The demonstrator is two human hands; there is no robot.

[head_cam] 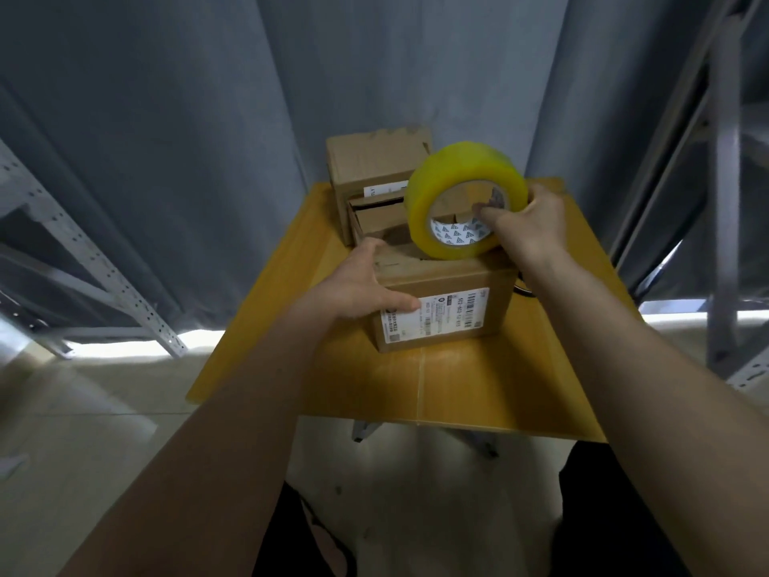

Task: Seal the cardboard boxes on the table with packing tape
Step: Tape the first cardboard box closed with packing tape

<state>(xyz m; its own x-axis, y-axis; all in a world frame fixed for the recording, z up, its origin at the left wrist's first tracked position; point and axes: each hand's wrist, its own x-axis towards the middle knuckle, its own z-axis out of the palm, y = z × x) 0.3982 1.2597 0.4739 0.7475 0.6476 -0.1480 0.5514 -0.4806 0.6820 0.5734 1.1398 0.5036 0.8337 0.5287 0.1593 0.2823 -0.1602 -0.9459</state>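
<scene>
three cardboard boxes [441, 306], one tape roll [462, 199], one table [457, 389], two hands [362, 281]

Your right hand [526, 220] holds the yellow roll of packing tape [462, 199] upright on edge, thumb hooked into its printed core, the roll's lower rim at the top of the near cardboard box [443, 304]. Your left hand [362, 283] grips that box at its left corner, thumb lying across the white shipping label [437, 316] on the side facing you. Behind it, two more cardboard boxes [374, 183] sit at the far edge of the yellow table [457, 385]. Grey curtains [208, 139] hang beyond, with metal shelving [724, 181] at either side.
</scene>
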